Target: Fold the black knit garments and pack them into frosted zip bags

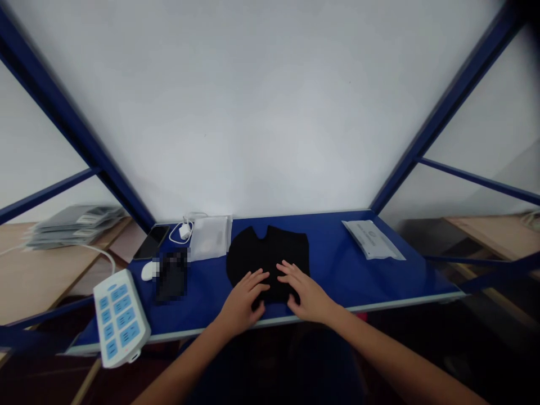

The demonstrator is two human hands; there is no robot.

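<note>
A piece of black cloth [270, 253] lies flat on the blue tabletop [329, 259], with a notch in its far edge. My left hand [244, 298] rests at the cloth's near left part, its fingers spread. On the near right part lies my right hand [306, 292], fingers apart too. Neither hand grips anything. The cloth's near edge is partly hidden by my hands.
Clear packets [210, 237], a charger [184, 230], a phone [152, 242], a white mouse [148, 270] and a blurred dark item [172, 275] are at left. A power strip [122, 318] sits at the front left corner. Another packet [372, 239] lies right. Blue frame bars [400, 140] flank the table.
</note>
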